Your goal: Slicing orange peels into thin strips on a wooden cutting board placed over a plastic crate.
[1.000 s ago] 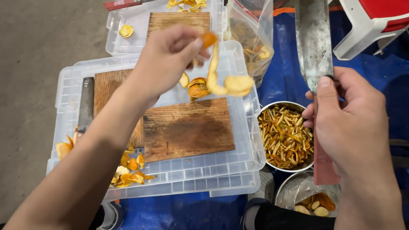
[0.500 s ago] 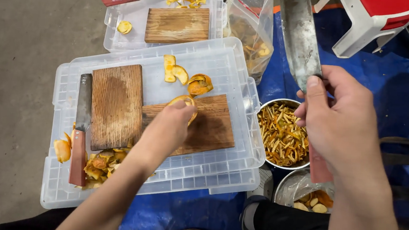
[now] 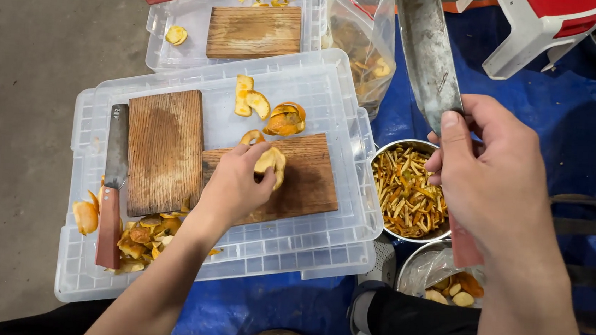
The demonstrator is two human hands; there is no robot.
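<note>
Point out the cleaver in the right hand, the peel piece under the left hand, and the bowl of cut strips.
cleaver point(image 3: 426, 50): head view, flat of the blade.
peel piece point(image 3: 270, 162): head view, pale inner side by the fingertips.
bowl of cut strips point(image 3: 383, 153): head view, metal rim, upper left.

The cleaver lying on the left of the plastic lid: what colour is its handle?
Red, on the cleaver; seen in the head view.

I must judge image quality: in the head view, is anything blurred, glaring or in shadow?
Head view: even, soft light; the left hand on the peel is sharp; the cleaver blade in the right hand shows dull glare and is cut off at the top; the blue tarp is shadowed.
</note>
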